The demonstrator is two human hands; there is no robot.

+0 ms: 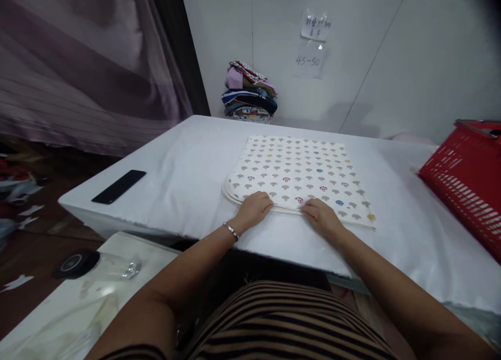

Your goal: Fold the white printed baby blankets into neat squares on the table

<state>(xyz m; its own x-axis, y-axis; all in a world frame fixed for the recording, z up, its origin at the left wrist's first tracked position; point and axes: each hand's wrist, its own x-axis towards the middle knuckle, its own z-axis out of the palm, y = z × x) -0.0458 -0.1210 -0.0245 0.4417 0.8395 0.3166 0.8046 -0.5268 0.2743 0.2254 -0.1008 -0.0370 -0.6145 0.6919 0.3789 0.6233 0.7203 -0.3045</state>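
A folded white cloth (291, 169) printed with small grey and coloured mushrooms lies flat on the white-covered table (180, 177). Its near left corner is rounded, and several layers show along that edge. My left hand (254, 210) pinches the near edge left of its middle, fingers closed on the fabric. Farther right on the same edge, my right hand (320, 216) also grips the cloth between thumb and fingers. A silver bracelet (231, 231) circles my left wrist.
A black phone-like slab (119, 187) lies at the table's left. Folded clothes (250, 96) are piled at the back wall. A red plastic basket (465, 177) stands at the right. Lower left, a clear bottle (111, 266) with a black lid lies on a white surface.
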